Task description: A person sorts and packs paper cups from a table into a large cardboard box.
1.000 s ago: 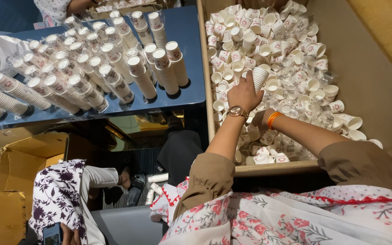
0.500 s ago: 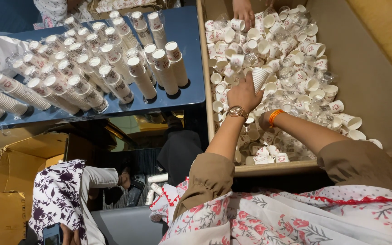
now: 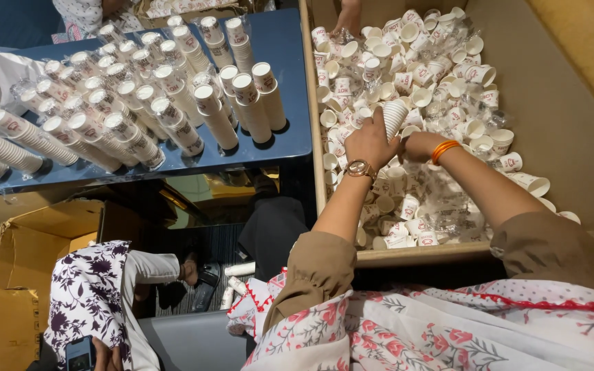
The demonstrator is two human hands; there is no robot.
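Gripping a short nested stack of white paper cups [image 3: 394,115], the person's left hand [image 3: 371,141] closes its fingers around the stack's lower end, with the open mouth tilted up toward 1 o'clock. A gold wristwatch [image 3: 359,168] sits on that wrist. The right hand [image 3: 417,144] lies just beside it at 3 o'clock, low among the loose cups [image 3: 441,69]; its fingers are mostly hidden behind the stack and the left hand, so whether it is open or closed on a cup cannot be told. An orange bangle [image 3: 444,149] rings its wrist.

Both hands work inside a large cardboard box [image 3: 551,124] that fills the frame from 12 to 3 o'clock, its floor heaped with loose cups and bits of clear wrapping. At 10 o'clock a blue table [image 3: 290,130] carries many finished cup stacks [image 3: 173,89] lying in rows. Another person's hand [image 3: 347,17] reaches into the box at 12 o'clock, and a person in a floral top [image 3: 87,295] stands at 7 o'clock.

Judging by this, the step in hand looks like gathering loose cups into the held stack. Adding 1 more would call for the right hand to pick a single cup, turn it mouth-up and seat it squarely so the stack stays straight.
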